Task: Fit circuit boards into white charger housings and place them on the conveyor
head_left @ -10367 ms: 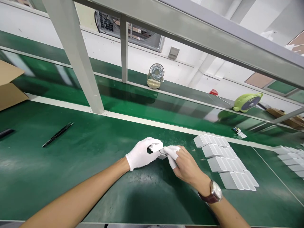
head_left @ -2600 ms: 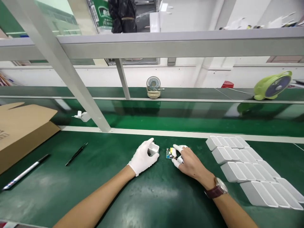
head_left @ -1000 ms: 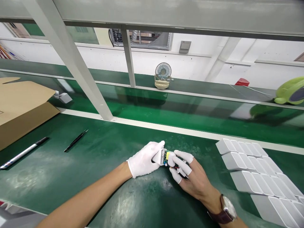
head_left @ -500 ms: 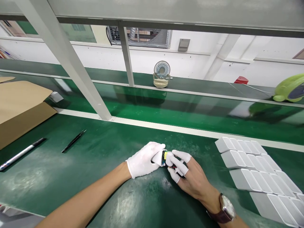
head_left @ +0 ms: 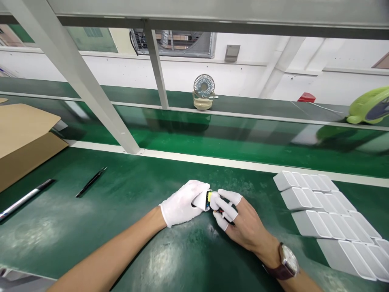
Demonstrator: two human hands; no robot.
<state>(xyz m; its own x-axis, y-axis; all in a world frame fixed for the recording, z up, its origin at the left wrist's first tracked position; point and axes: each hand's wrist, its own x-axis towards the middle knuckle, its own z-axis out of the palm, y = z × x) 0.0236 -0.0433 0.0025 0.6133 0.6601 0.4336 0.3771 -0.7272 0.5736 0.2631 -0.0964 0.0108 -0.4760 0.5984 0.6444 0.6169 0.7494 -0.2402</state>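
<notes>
My left hand (head_left: 181,205), in a white glove, grips a small white plastic housing (head_left: 201,200) just above the green bench mat (head_left: 121,211). My right hand (head_left: 240,221), bare with white finger cots and a wristwatch, pinches a small circuit board (head_left: 209,199) with a yellow part. The board sits partly inside the housing's open end. Both hands meet near the middle of the bench.
Rows of white housings (head_left: 322,215) lie at the right. Black tweezers (head_left: 91,181) and a pen (head_left: 24,199) lie at the left, beside a cardboard box (head_left: 24,138). A slanted metal post (head_left: 75,73) rises behind. Two small fans (head_left: 203,91) (head_left: 369,106) stand beyond the conveyor belt (head_left: 231,136).
The circuit board has gone deeper into the housing over the last second. Before that, my right hand picked the board off the mat and brought it to the housing.
</notes>
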